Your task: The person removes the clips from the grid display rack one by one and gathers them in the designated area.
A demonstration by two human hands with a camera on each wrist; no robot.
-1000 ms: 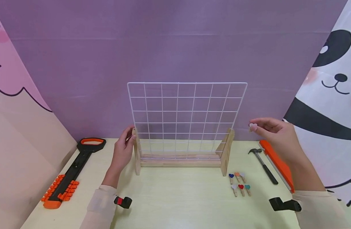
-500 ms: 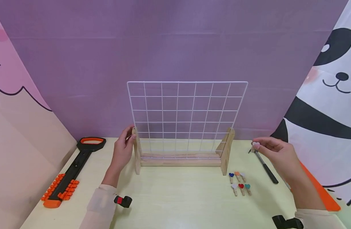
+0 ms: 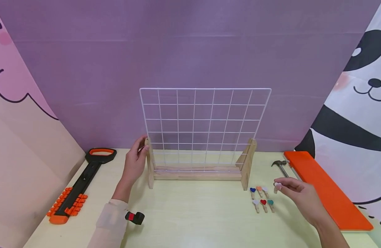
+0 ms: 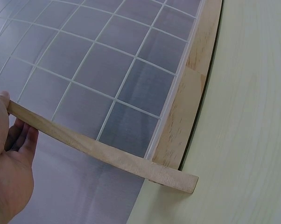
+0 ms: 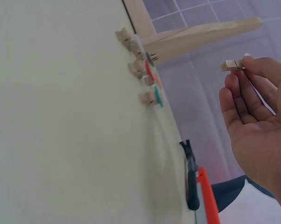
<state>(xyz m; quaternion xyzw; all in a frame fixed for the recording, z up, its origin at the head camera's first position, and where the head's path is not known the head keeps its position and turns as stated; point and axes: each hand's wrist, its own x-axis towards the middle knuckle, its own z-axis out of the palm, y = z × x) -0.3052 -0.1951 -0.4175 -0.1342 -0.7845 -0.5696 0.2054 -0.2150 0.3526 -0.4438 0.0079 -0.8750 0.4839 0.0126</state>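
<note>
A white wire grid panel [image 3: 202, 120] stands upright in a wooden stand [image 3: 198, 176] at the middle of the table. My left hand [image 3: 136, 160] grips the top of the stand's left upright [image 4: 94, 144], thumb in front and fingers behind. Between thumb and fingertips my right hand [image 3: 302, 194] pinches a small wooden clothespin [image 5: 234, 65] with a pale heart on it, held above the table. Just left of that hand lie several heart clothespins in two rows, among them a blue-heart clothespin [image 3: 252, 191], a red-heart clothespin [image 3: 263, 204] and a teal-heart clothespin [image 3: 270, 204].
A hammer [image 3: 280, 166] lies behind my right hand, its handle partly hidden. Beside it an orange flat board [image 3: 327, 191] runs along the right edge. On the left lies a black and orange handled tool [image 3: 84, 179]. A purple cloth [image 3: 202, 44] hangs behind the table.
My right hand has come down and toward me with the clothespin, from beside the grid to near the rows of clothespins. My left hand keeps its grip on the stand.
</note>
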